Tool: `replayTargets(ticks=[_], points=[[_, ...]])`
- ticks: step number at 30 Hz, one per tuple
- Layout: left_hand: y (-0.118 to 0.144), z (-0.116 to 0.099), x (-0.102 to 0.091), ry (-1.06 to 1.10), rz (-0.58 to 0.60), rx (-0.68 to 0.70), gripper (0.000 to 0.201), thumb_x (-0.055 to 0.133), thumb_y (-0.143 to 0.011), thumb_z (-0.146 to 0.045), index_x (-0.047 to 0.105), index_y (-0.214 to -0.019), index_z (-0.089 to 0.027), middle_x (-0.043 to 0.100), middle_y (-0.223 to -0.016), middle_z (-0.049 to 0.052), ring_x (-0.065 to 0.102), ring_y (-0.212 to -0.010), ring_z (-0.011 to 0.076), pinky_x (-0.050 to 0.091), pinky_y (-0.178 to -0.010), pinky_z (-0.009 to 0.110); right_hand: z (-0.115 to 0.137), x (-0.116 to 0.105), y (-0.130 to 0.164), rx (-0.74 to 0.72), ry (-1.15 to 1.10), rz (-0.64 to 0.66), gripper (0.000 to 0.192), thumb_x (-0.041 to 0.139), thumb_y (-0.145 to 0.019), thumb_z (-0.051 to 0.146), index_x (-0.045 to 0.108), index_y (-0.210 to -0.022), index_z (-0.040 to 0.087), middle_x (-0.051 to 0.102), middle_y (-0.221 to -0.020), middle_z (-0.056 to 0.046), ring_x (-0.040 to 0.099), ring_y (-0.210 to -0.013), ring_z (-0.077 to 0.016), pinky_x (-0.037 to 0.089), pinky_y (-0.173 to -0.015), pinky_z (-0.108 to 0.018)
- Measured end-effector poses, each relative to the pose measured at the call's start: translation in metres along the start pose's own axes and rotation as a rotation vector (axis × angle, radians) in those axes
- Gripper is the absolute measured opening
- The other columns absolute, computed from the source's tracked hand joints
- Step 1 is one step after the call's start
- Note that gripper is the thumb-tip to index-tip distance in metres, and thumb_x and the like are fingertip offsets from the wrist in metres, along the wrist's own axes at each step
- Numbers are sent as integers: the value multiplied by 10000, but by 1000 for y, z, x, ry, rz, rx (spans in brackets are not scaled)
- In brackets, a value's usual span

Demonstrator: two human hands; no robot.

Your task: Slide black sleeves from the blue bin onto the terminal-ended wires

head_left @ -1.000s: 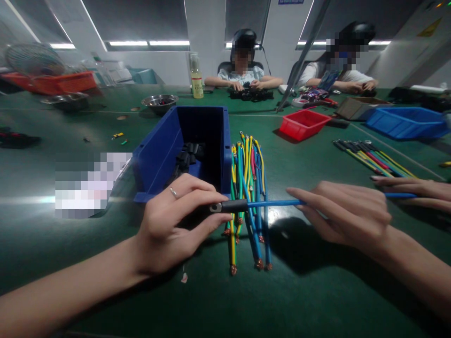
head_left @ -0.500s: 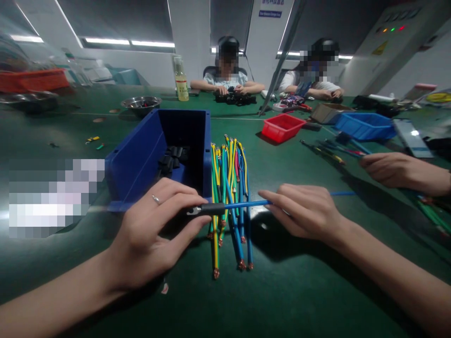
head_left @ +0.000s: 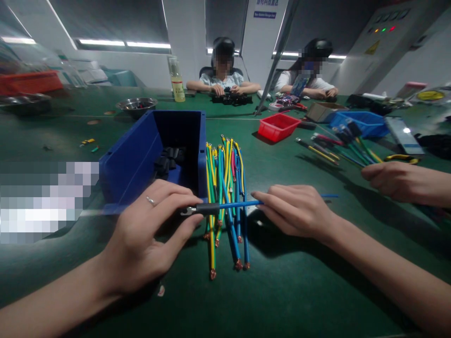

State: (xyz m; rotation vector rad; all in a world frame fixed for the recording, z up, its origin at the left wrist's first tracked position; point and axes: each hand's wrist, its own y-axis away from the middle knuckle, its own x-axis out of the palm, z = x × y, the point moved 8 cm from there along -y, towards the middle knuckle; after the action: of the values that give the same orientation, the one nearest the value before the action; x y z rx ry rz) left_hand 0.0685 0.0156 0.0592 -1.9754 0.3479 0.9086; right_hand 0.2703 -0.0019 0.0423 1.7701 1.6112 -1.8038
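Nearest the camera, the left hand [head_left: 148, 230] pinched the black sleeve [head_left: 207, 208] at one end of a blue wire [head_left: 239, 204], thumb and fingers closed on it beside a metal lug [head_left: 186, 211]. The right hand [head_left: 299, 211] gripped the same wire farther along, fingers together around it, the blue tail showing past the knuckles. The wire was held level just above a bundle [head_left: 225, 188] of yellow-green, blue and red wires lying on the green table [head_left: 282, 291], their copper ends toward the camera. Just beside the bundle, to its left, stood a blue bin [head_left: 141, 155] holding black sleeves. Another person's hand [head_left: 394, 180] rested at the right edge. Farther off lay a red tray [head_left: 278, 126], more wires [head_left: 331, 148] and a second blue tray [head_left: 362, 123]. Beyond were a steel bowl [head_left: 136, 104] and a bottle [head_left: 176, 80], and two seated workers at the far side.
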Motion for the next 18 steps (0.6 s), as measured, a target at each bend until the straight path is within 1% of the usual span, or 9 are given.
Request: replayTargets(ticks=[6, 14, 18], points=[[3, 4, 1, -21, 7, -9, 177, 605, -931, -157, 629, -1104, -187, 627, -1053, 41, 611, -980, 172, 511, -823, 306, 0, -1, 0, -2, -13, -4, 201, 477, -1003, 177, 658, -997, 89, 560, -648, -1, 470, -555, -110, 383, -520, -250], [2, 4, 2, -35, 6, -4, 142, 597, -941, -172, 617, -1080, -195, 617, -1039, 29, 604, -960, 154, 499, -814, 285, 1, -2, 0, 2, 4, -21, 231, 454, -1016, 181, 664, -1017, 83, 560, -648, 2, 462, -556, -107, 381, -519, -249], [2, 2, 2, -49, 11, 22, 135, 583, -947, -172, 604, -1078, -194, 607, -1048, 29, 598, -964, 147, 491, -812, 273, 1, -2, -1, -3, 3, -25, 233, 454, -1013, 172, 666, -1008, 76, 561, -649, -1, 458, -554, -104, 374, -513, -252]])
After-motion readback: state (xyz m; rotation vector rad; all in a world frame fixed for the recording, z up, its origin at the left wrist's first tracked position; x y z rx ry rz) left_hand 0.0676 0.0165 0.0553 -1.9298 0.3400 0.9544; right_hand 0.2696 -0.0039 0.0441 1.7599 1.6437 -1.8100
